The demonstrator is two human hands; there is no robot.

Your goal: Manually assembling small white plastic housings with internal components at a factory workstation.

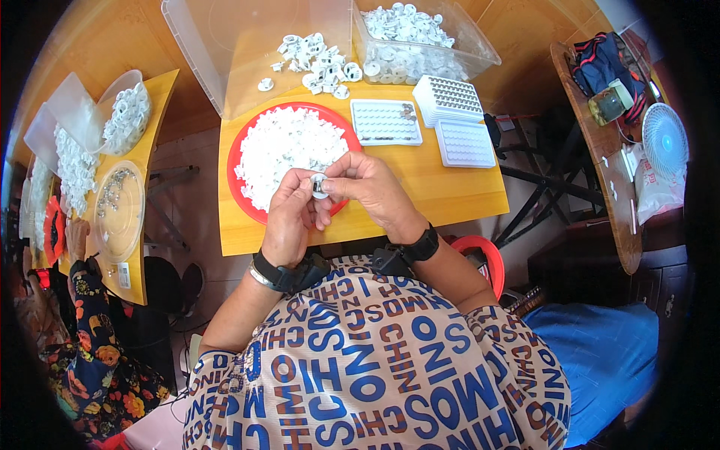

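I hold a small round white piece [319, 185] near the centre of the frame, above the lower right rim of a red tray [234, 187]; my left hand [291, 214] grips its left side between thumb and fingers, and my right hand [375, 191] pinches it from the right, thumb and forefinger closed on it; the piece has a dark part in its middle, too small for me to make out; a dark band [421, 246] circles my right wrist; the red tray, left of centre on my yellow table [450, 199], bears a heap of white parts [289, 154]; at upper centre lies a loose cluster of round white pieces [322, 67], with a clear bin [476, 58] of similar ones to its right; below that bin are a white slotted tray [384, 135] with some small metal bits and, farther right, a stack of white trays [448, 105]; at the left of the frame, a co-worker's hand [77, 238] rests by a round clear lid [120, 214].
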